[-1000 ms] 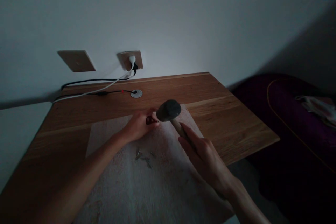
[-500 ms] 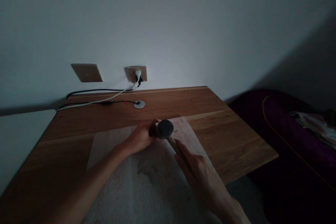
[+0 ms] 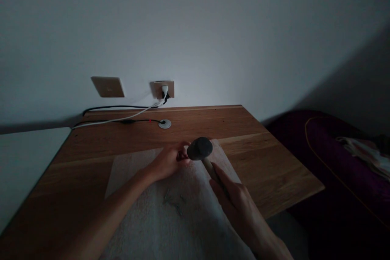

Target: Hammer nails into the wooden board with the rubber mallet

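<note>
My right hand (image 3: 236,203) grips the wooden handle of a mallet (image 3: 200,149), whose dark round head hangs just above a pale board (image 3: 140,219) on the wooden table (image 3: 268,162). My left hand (image 3: 170,160) rests on the board right beside the mallet head, fingers pinched on a small dark piece that I cannot make out. Several small nails (image 3: 173,201) lie loose on the board between my forearms.
At the back of the table lie a black cable and a white cable (image 3: 122,120), running to a wall socket (image 3: 164,88), with a round grommet (image 3: 165,124) nearby. A blank wall plate (image 3: 108,86) sits to the left. A dark purple upholstered seat (image 3: 341,170) stands at the right.
The mallet head came down onto the piece at my left fingertips, then rose slightly again. The camera view shifted a little downward.
</note>
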A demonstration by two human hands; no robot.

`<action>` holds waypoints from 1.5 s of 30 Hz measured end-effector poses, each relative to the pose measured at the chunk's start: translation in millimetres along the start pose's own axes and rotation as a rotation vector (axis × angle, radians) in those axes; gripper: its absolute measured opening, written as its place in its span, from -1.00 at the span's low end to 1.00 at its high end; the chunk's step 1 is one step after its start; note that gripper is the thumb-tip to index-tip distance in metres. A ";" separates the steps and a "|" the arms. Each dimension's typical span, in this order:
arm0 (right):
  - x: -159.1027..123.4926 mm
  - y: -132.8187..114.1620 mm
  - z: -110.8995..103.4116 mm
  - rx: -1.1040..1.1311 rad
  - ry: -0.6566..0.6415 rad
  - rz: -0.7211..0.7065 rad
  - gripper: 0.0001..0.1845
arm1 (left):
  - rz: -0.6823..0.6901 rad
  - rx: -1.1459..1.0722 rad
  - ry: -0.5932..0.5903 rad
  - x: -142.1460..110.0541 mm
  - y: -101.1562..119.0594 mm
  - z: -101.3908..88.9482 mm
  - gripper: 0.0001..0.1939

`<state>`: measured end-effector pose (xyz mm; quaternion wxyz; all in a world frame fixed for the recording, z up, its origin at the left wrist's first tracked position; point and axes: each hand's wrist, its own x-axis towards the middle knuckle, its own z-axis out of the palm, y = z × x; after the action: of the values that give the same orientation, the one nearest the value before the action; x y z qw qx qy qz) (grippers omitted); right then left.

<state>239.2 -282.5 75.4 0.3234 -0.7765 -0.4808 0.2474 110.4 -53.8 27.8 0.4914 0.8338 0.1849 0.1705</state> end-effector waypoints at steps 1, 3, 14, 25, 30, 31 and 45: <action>0.2 0.8 1.9 -0.012 -0.005 0.008 -0.31 | -0.001 0.000 0.001 0.0 -1.2 0.3 -0.60; 0.5 2.6 5.4 -0.033 -0.015 0.015 -0.30 | 0.003 0.007 0.009 -0.5 -2.3 0.4 -0.50; 2.8 0.6 6.5 -0.055 -0.034 0.036 -0.23 | -0.009 0.050 0.017 -0.9 2.7 -0.6 -0.45; -0.7 7.2 11.7 -0.059 0.017 0.014 -0.28 | 0.036 0.014 0.021 -1.6 0.2 -0.6 -0.43; -1.4 3.3 9.1 -0.064 -0.062 0.057 -0.25 | 0.030 0.010 0.022 -1.7 -0.2 -0.3 -0.44; -2.7 4.0 8.3 -0.056 -0.057 0.065 -0.24 | 0.021 0.003 0.015 -1.8 -1.6 0.2 -0.45; -34.7 53.0 1.2 0.065 -0.006 0.026 -0.36 | 0.072 0.033 0.028 -2.9 7.8 -23.1 -0.74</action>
<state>255.1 -331.0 37.9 0.3440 -0.7709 -0.4635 0.2693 98.2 -41.2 45.0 0.4684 0.8455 0.1646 0.1965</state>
